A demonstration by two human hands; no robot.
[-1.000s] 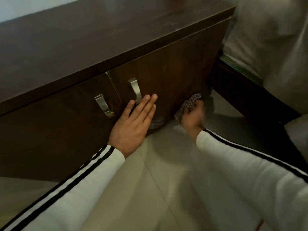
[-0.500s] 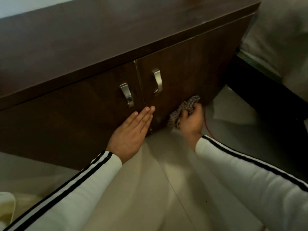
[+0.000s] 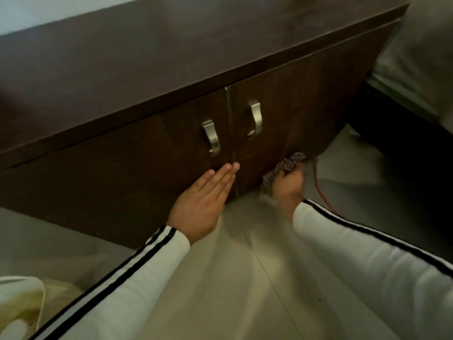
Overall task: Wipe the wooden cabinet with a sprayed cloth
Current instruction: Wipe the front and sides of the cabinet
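Observation:
The dark wooden cabinet (image 3: 152,57) fills the upper part of the view, with two doors and two silver handles (image 3: 211,137). My left hand (image 3: 203,202) lies flat with straight fingers against the lower left door, its fingertips at the seam between the doors. My right hand (image 3: 289,186) grips a checked cloth (image 3: 285,165) and holds it against the bottom right corner of the right door, close to the floor.
A red cable (image 3: 320,187) runs over the pale tiled floor (image 3: 245,290) to the right of my right hand. Dark furniture (image 3: 392,133) with pale fabric (image 3: 421,45) above it stands at the right. A pale cream object (image 3: 22,307) sits at the bottom left.
My left hand has slid from the right door, near its handle, down to the lower left door. My right hand stays low at the right door's corner with the cloth. The view has shifted.

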